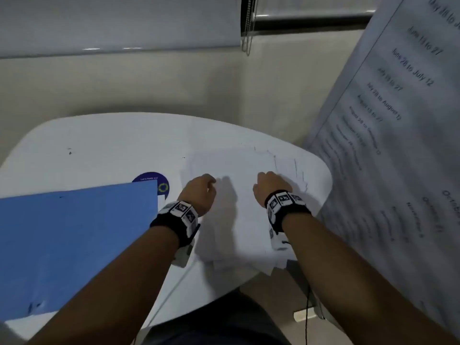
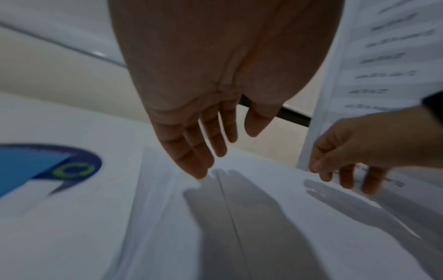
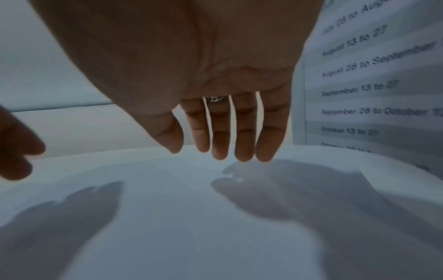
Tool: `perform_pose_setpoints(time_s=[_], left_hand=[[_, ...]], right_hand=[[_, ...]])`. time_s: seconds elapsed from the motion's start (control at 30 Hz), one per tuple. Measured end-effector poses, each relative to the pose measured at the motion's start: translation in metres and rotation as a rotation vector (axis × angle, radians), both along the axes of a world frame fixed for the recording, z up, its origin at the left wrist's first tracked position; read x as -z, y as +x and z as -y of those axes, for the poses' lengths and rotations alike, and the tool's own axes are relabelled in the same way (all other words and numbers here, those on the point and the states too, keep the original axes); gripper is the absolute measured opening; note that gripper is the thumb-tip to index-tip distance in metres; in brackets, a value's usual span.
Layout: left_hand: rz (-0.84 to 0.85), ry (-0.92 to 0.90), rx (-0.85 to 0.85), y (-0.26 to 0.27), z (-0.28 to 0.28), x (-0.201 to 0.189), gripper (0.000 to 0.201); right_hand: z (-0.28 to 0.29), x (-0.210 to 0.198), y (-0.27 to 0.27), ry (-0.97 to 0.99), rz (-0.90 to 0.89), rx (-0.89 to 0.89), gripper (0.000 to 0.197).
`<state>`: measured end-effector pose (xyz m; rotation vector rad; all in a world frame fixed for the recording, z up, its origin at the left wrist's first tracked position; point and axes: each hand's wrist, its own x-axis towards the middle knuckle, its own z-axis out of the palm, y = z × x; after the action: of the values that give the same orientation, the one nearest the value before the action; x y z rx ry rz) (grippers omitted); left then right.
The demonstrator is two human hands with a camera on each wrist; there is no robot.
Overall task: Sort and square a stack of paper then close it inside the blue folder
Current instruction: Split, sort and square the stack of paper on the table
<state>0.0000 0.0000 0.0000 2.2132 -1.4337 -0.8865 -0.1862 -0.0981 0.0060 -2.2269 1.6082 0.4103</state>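
Observation:
A loose, uneven stack of white paper [image 1: 239,207] lies on the right part of the white table [image 1: 99,150], its sheets fanned out at the right and near edges. My left hand [image 1: 202,188] hovers over the stack's left side, fingers [image 2: 199,151] straight and pointing down, holding nothing. My right hand [image 1: 270,185] hovers over the stack's right side with relaxed, straight fingers [image 3: 230,136], a ring on one. The blue folder [image 1: 74,245] lies flat at the left, apart from both hands.
A round dark-blue sticker [image 1: 154,183] is on the table beside the folder's far corner. A large printed sheet listing date ranges [image 1: 398,120] stands along the right. A wall and window blind [image 1: 119,23] lie behind the table. The table's near edge curves close to my body.

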Motion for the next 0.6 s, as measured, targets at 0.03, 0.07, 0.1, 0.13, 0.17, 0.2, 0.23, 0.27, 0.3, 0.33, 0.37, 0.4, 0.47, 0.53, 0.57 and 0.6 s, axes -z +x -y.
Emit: perform_pose_setpoints(time_s=[0.03,0.07,0.1,0.13,0.17,0.2,0.23,0.27,0.3,0.33,0.37,0.4,0.47,0.53,0.57,0.6], left_hand=[[-0.030,0.039,-0.040,-0.002,0.003,0.004,0.035],[-0.035,0.087,-0.081,-0.003,0.004,0.007,0.041],[-0.034,0.138,-0.112,-0.006,0.004,0.013,0.049],[-0.018,0.200,-0.136,-0.011,0.002,0.016,0.057],[-0.007,0.250,-0.163,-0.016,0.000,0.021,0.065],[-0.013,0.283,-0.189,-0.021,-0.002,0.024,0.070],[-0.035,0.304,-0.201,-0.025,-0.005,0.026,0.074],[-0.062,0.302,-0.202,-0.030,-0.007,0.027,0.076],[-0.107,0.293,-0.203,-0.034,-0.008,0.029,0.078],[-0.163,0.274,-0.208,-0.038,-0.009,0.031,0.078],[-0.225,0.253,-0.219,-0.042,-0.010,0.031,0.078],[-0.267,0.223,-0.240,-0.045,-0.009,0.030,0.078],[-0.343,0.193,-0.322,-0.051,-0.008,0.031,0.082],[-0.421,0.160,-0.431,-0.052,-0.005,0.033,0.084],[-0.441,0.147,-0.490,-0.051,-0.005,0.035,0.081],[-0.428,0.142,-0.530,-0.049,-0.005,0.038,0.074]], right_hand=[[0.002,0.002,-0.001,0.013,0.000,0.060,0.030],[0.003,0.005,-0.004,0.020,-0.005,0.120,0.033],[0.002,0.009,-0.006,0.037,-0.014,0.171,0.039],[-0.001,0.013,-0.007,0.053,-0.030,0.210,0.045],[-0.004,0.018,-0.009,0.081,-0.041,0.243,0.053],[-0.008,0.023,-0.011,0.104,-0.037,0.269,0.061],[-0.012,0.027,-0.014,0.131,-0.028,0.292,0.070],[-0.016,0.033,-0.016,0.151,-0.008,0.312,0.077],[-0.019,0.037,-0.018,0.173,0.005,0.326,0.083],[-0.022,0.039,-0.018,0.186,0.015,0.331,0.086],[-0.025,0.041,-0.018,0.186,0.025,0.332,0.086],[-0.027,0.043,-0.019,0.173,0.047,0.328,0.084],[-0.030,0.045,-0.019,0.162,0.123,0.335,0.076],[-0.031,0.046,-0.020,0.166,0.214,0.351,0.064],[-0.030,0.045,-0.021,0.157,0.235,0.358,0.060],[-0.029,0.045,-0.023,0.137,0.230,0.370,0.058]])
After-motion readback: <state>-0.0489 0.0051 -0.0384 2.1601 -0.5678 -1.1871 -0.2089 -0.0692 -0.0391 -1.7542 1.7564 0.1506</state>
